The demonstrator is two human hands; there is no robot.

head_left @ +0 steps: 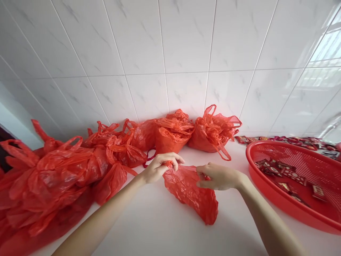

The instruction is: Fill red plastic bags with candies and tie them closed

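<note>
A thin red plastic bag (190, 190), crumpled and limp, hangs between my two hands above the white table. My left hand (163, 165) pinches a bunched bit of its top edge on the left. On the other side, my right hand (217, 176) has its fingers curled round the bag's upper right part. What those fingertips grip is partly hidden by the hand. The bag's lower end droops toward the front right. Just behind the hands stand two fuller red bags, one stuffed with folded plastic (173, 133) and one with loose handles (213, 133).
A large red plastic basket (287, 209) stands at the right with several small wrapped packets (318, 192) inside. More packets (290, 140) lie along the wall behind it. Tied red bags (64, 174) are heaped at the left. A white tiled wall (186, 42) bounds the white table (149, 227).
</note>
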